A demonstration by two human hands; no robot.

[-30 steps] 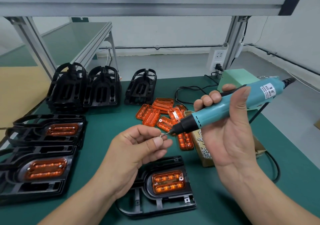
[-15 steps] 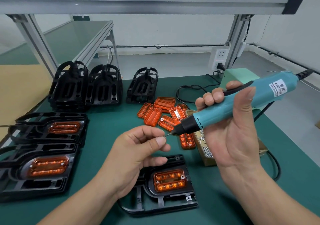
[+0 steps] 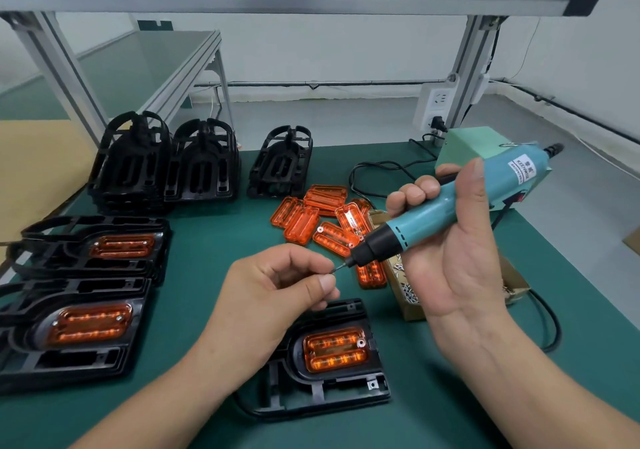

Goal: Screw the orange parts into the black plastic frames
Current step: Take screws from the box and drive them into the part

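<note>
Two grips up over green surface [image 3: 207,227], forearms in from bottom edge. Nearest, below them: black frame [image 3: 322,393] flat on surface, orange part [image 3: 334,350] seated in its recess, open screw hole at part's upper-right corner. Above that frame, left grip [image 3: 273,289]: fingers curled, thumb + index pinched on tiny piece [image 3: 335,270] at bit tip, too small to say more. Beside it, right grip [image 3: 453,251]: palm toward camera, wrapped tight round teal electric driver [image 3: 450,206], thumb up along body, bit end angled down-left, meeting tiny piece. Just behind right grip: open cardboard box [image 3: 410,305] w/ small screws inside. Far left, two more frames w/ orange parts in: front-left frame [image 3: 69,362], then rear-left frame [image 3: 86,241] close behind it. Mid surface: loose pile of orange parts [image 3: 311,216], between box and stacks. Further back: three stacks of bare black frames [image 3: 204,168], two side by side at left, third apart to right. Back right: pale green box [image 3: 464,144], black cable [image 3: 377,166] looped beside it, white wall socket [image 3: 434,106] on alu. post behind.
</note>
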